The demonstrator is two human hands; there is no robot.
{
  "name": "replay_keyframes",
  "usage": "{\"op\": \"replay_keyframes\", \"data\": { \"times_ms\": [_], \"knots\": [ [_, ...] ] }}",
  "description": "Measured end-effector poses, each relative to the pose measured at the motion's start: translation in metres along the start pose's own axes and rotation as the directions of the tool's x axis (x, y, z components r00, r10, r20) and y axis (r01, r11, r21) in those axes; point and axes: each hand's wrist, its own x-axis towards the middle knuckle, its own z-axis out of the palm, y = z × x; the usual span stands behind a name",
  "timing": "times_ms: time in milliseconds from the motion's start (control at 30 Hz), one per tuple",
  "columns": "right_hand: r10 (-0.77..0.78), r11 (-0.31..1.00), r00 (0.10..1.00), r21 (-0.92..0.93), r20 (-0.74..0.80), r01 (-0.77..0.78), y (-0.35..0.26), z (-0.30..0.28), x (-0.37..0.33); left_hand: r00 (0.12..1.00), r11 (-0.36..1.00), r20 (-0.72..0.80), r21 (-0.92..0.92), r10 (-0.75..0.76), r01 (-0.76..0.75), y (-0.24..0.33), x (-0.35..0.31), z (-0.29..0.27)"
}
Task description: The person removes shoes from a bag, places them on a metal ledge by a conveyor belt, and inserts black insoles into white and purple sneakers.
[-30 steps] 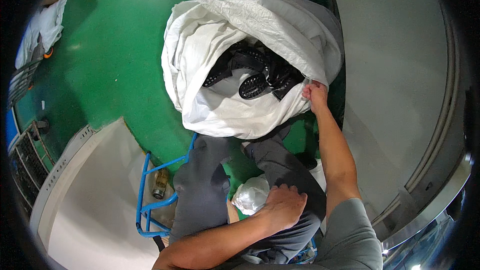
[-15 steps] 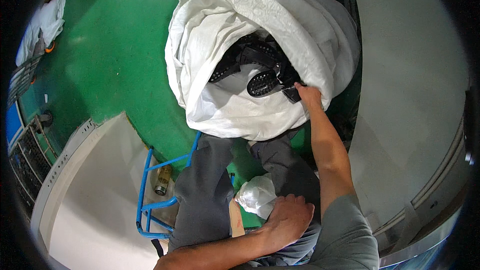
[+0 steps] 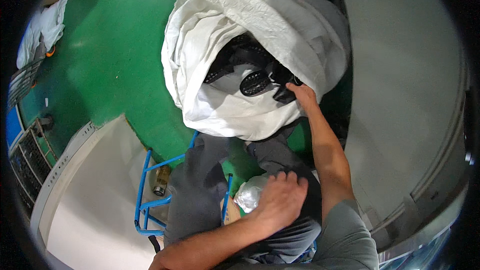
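Observation:
A large white woven sack (image 3: 210, 110) stands on the floor before my knees, its mouth wide and folded over. Inside lie several black pieces, among them a perforated oval one (image 3: 255, 83). My right hand (image 3: 303, 95) reaches in at the sack's right rim; thumb and fingers pinch a black piece (image 3: 284, 94), partly in the fold's shadow. Over my right thigh is my left hand (image 3: 281, 197), back upward and fingers bent, slightly blurred; its fingertips and palm are hidden. Beside it, between my legs, sits a crumpled whitish plastic bag (image 3: 247, 195).
A blue metal frame (image 3: 141, 190) stands by my left leg, next to a bottle (image 3: 161, 180). Pale curved panels rise at left (image 3: 95, 185) and right (image 3: 400, 85). A wire cart (image 3: 30, 160) is at far left. The floor (image 3: 120, 45) is green.
My left hand has lifted slightly from my thigh, its fingers moving up beside the plastic bag. My right hand remains at the black piece by the sack's rim. The view has shifted slightly.

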Motion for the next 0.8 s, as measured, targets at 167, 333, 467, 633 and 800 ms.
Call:
{"op": "replay_keyframes", "data": {
  "times_ms": [167, 333, 467, 633, 800],
  "knots": [
    [-0.565, 0.526, 0.813, 0.696, -0.143, 0.488, -0.006, -0.006, -0.137, 0.759, 0.964, -0.645, -0.249, -0.091, -0.096, 0.000, 0.015, -0.040],
    [-0.678, 0.329, 0.707, 0.777, -0.202, 0.537, -0.030, 0.008, -0.308, 0.762, 0.690, -0.612, -0.645, -0.209, -0.329, -0.032, 0.006, -0.069],
    [-0.614, 0.260, 0.716, 0.772, -0.332, 0.580, 0.000, 0.015, -0.384, 0.983, 0.322, -0.126, -0.933, 0.131, -0.163, -0.015, -0.013, -0.068],
    [-0.405, 0.286, 0.716, 0.665, -0.568, 0.689, 0.038, 0.025, -0.446, 0.937, 0.171, 0.097, -0.984, 0.335, 0.041, 0.004, -0.019, -0.041],
    [-0.331, 0.114, 0.530, 0.524, -0.781, 0.844, 0.050, -0.042, -0.564, 0.898, 0.352, 0.216, -0.933, 0.382, 0.075, -0.008, -0.017, -0.032]
  ]
}}
